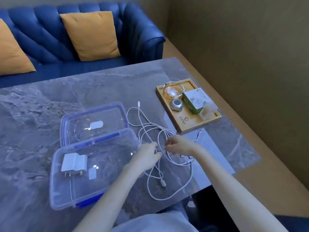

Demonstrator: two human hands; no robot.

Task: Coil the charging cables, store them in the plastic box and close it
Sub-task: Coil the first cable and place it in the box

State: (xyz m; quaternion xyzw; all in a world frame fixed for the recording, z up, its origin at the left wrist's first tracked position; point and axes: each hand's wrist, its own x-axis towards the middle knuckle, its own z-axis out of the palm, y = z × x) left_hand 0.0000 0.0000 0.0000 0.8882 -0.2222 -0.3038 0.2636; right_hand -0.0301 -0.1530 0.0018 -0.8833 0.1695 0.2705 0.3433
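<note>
Two bare hands meet over a loose tangle of thin white charging cables [160, 136] lying on the grey marbled tabletop [41, 104], toward its near right edge. The left hand [147, 154] has its fingers curled round a few strands; the right hand [178, 144] pinches strands just beside it. One plug end [138, 103] points toward the far edge, another [163, 183] lies near the near edge. Left of the cables sits the clear rectangular plastic box [93, 166] with blue clips, open, with a white wall charger [74, 162] inside. Its clear blue-rimmed lid [93, 122] lies flat just behind it. By the right edge, a light wooden tray [187, 124] carries a glass ashtray [173, 90] and a green-and-white carton [196, 100].
</note>
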